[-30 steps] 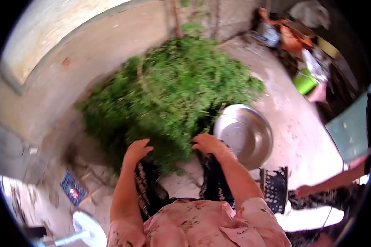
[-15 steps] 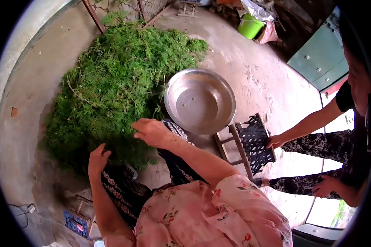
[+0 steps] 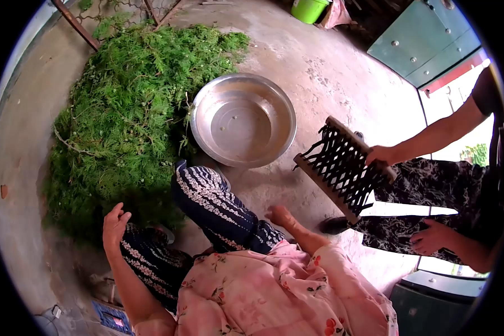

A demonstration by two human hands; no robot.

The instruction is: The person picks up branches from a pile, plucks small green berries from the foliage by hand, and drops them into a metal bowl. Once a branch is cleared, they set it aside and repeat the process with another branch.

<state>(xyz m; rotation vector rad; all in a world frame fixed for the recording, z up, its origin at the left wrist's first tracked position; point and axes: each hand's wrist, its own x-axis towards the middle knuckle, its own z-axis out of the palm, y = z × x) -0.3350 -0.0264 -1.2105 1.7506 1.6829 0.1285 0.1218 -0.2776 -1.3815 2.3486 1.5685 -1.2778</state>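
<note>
My left hand [image 3: 115, 225] hovers over the near edge of a heap of green leafy sprigs [image 3: 123, 117], above my left knee. Its fingers are loosely apart and hold nothing. Over the floor beside my right leg [image 3: 207, 193] is my right hand [image 3: 281, 216], fingers slightly bent, with nothing seen in it. A wide metal basin [image 3: 290, 120] stands right of the heap, with a few small specks inside. Another person's hand [image 3: 379, 155] grips a low wooden stool [image 3: 350, 168] with a seat of black woven straps, tilted off the floor.
The other person [image 3: 431, 185] stands close on my right, one shoe near the stool. A green cabinet [image 3: 414, 42] is at the far right, and a lime-green bucket [image 3: 308, 10] sits at the back. Metal bars [image 3: 75, 25] lean behind the heap.
My right hand has drawn back from the heap to my right side. The other person has lifted and turned the stool. My view has shifted, so the heap and basin appear further left.
</note>
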